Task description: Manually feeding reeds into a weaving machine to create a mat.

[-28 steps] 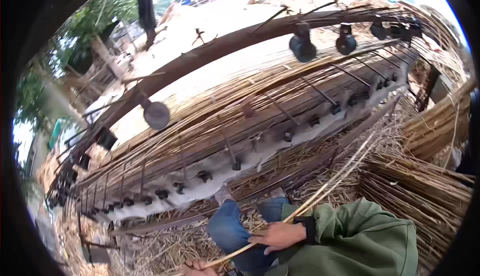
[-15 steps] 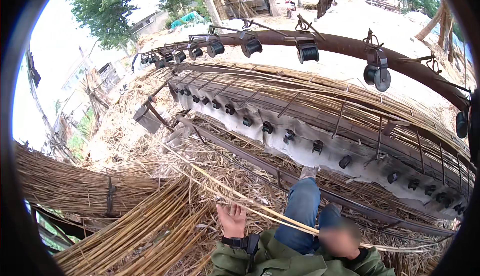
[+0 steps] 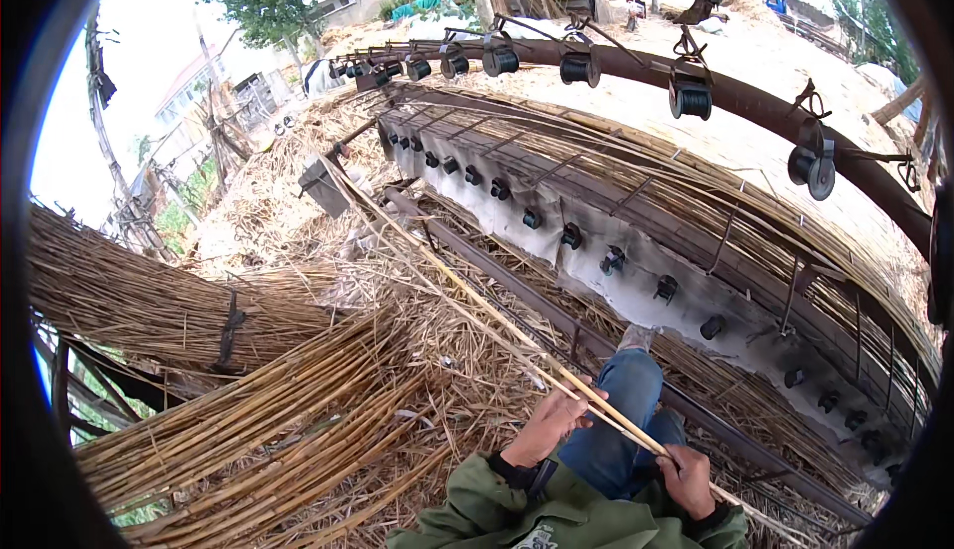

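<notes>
A few long, pale reed stalks (image 3: 477, 303) run slantwise from the far left, over my lap, to the lower right. My left hand (image 3: 549, 424) has its fingers closed round them at mid-length, above my left thigh. Farther down their length, my right hand (image 3: 688, 481) grips the same stalks beside my right knee. Their far ends reach close to a grey metal box (image 3: 323, 187) at the end of the machine frame. The palms are mostly hidden by the backs of the hands.
A rusty rail (image 3: 517, 273) crosses ahead of my legs. Beyond it are a grey sheet (image 3: 636, 281) with black bobbins and a curved pipe (image 3: 750, 102) hung with wire spools. Heaped reeds (image 3: 229, 420) lie at left; loose straw (image 3: 437, 360) covers the ground.
My left hand, open and palm up before, has moved right and closed on the stalks. My right hand has shifted slightly right. The stalks' far ends have swung up, and the whole view has shifted.
</notes>
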Available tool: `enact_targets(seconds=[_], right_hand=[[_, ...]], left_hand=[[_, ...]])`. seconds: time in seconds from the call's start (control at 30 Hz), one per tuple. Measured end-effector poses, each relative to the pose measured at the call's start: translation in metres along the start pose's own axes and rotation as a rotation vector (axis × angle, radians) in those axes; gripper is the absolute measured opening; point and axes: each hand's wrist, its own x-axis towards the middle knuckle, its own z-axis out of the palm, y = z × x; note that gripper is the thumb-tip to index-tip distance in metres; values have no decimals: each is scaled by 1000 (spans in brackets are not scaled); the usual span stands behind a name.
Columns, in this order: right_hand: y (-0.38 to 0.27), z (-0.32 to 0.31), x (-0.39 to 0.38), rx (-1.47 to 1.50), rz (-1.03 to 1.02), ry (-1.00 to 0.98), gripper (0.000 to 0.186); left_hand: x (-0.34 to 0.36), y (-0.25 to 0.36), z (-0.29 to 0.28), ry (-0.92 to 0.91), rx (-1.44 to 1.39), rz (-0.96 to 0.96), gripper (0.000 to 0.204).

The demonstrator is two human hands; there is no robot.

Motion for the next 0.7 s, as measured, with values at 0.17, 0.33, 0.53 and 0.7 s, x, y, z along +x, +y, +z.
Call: enact_targets(seconds=[0.17, 0.33, 0.53, 0.7], right_hand=[[-2, -1, 0, -117, -50, 77, 18], [-19, -8, 3, -260, -211, 117, 23], [-1, -29, 6, -143, -112, 220, 19], [-17, -82, 41, -334, -194, 512, 24]], left_hand=[[13, -6, -1, 60, 25, -20, 26], [12, -8, 2, -12, 36, -80, 23], [27, -8, 18, -173, -48, -131, 28], [19, -31, 15, 77, 77, -22, 14]])
